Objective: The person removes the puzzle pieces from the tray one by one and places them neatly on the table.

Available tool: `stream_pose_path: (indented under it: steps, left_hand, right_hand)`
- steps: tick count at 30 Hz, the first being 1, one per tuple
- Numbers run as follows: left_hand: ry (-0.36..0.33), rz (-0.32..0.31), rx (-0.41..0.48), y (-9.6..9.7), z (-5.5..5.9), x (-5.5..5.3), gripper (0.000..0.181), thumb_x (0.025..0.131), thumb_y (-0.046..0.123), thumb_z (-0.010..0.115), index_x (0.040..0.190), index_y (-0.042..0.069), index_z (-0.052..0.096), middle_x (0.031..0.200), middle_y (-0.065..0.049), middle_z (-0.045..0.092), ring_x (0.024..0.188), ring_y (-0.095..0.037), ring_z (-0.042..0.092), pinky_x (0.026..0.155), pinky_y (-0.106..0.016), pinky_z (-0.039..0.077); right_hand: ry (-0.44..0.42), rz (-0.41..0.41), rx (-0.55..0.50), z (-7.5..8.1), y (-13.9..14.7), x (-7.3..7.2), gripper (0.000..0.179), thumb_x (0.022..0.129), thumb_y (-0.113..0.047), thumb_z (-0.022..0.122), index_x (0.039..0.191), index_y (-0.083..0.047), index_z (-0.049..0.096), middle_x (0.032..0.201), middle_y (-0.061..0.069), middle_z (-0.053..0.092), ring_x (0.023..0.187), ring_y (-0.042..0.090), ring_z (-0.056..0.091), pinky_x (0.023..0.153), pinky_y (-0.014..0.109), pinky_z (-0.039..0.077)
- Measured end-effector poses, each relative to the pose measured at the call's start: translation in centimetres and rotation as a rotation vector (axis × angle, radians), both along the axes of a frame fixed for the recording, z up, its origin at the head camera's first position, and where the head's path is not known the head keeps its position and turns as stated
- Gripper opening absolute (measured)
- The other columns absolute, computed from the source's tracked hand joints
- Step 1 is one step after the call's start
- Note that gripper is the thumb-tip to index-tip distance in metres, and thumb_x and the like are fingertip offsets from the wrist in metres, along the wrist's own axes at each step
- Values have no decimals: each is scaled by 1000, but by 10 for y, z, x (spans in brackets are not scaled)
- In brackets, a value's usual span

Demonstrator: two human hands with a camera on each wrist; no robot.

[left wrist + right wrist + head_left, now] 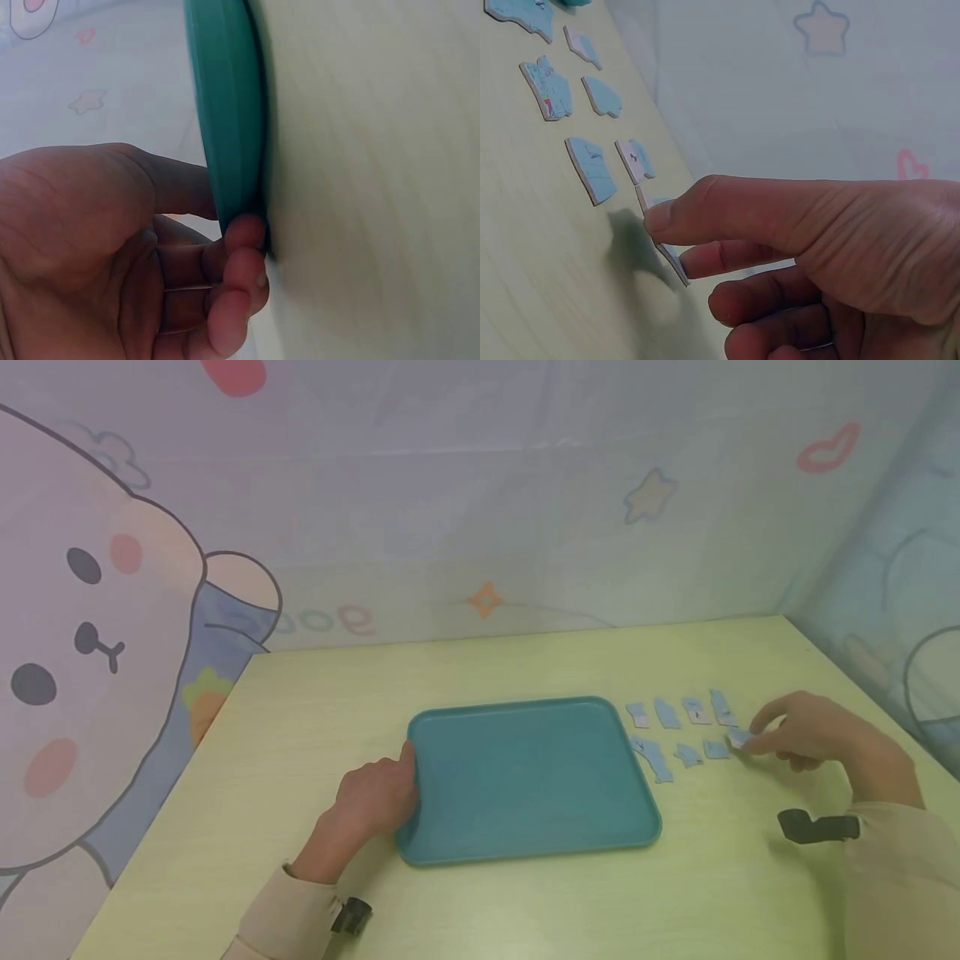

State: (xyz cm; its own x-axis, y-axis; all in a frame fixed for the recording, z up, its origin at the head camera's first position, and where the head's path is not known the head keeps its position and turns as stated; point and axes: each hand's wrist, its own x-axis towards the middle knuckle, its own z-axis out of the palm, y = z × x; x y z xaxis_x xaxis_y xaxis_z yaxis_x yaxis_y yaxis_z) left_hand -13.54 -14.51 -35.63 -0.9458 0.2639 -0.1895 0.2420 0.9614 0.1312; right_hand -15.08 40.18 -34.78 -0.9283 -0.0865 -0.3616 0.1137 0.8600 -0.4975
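Note:
A teal tray (525, 777) lies flat on the pale yellow table. My left hand (378, 797) grips its left rim; in the left wrist view the thumb is over the edge and curled fingertips (244, 270) are at its lower side. To the right of the tray, my right hand (813, 731) pinches a light blue puzzle piece (738, 738) between thumb and forefinger, close to the tabletop. The thumb partly covers this piece (671, 262) in the right wrist view. Several more flat, irregular puzzle pieces (687, 754) lie beside it in two rough rows.
The leftmost lower puzzle piece (654, 760) lies right at the tray's right rim. Behind the table (322, 693) hangs a printed cloth (450, 510) with a cartoon bear on the left, and another cloth side (900, 568) borders the right edge.

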Motion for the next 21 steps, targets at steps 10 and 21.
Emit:
stream_pose_path:
  steps: [10, 21]
  left_hand:
    - [-4, 6, 0, 1, 0, 0, 60, 105, 12, 49, 158, -11, 35, 84, -13, 65, 70, -21, 56, 58, -36, 42]
    - [-9, 12, 3, 1, 1, 1, 60, 105, 13, 49, 158, -10, 34, 87, -14, 66, 72, -22, 57, 59, -38, 43]
  right_hand:
    - [20, 31, 28, -6, 2, 0, 50, 89, -29, 78, 124, 5, 66, 57, -5, 45, 52, 11, 41, 55, 30, 43]
    - [1, 21, 8, -7, -6, -1, 63, 89, -39, 82, 128, 5, 60, 63, -6, 46, 53, 11, 39, 56, 32, 45]
